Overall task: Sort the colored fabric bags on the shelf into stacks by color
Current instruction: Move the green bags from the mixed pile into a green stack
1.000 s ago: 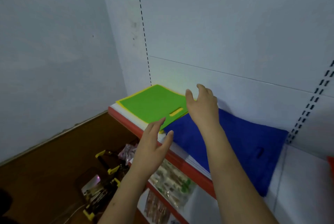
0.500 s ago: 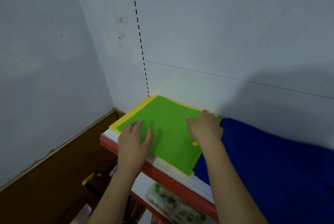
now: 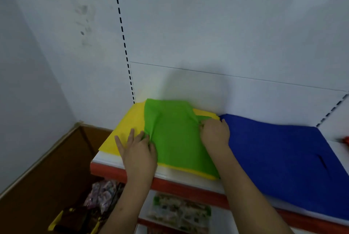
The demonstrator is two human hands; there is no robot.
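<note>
Both hands pinch the green bag (image 3: 177,139): left hand (image 3: 139,150) at its left edge, right hand (image 3: 215,133) at its right. Lift evenly, leaving the yellow bag (image 3: 128,128) beneath flat.

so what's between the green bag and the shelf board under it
A yellow bag lies between them in the head view: it shows left of, behind and along the front edge of the green bag, resting on the shelf.
</note>
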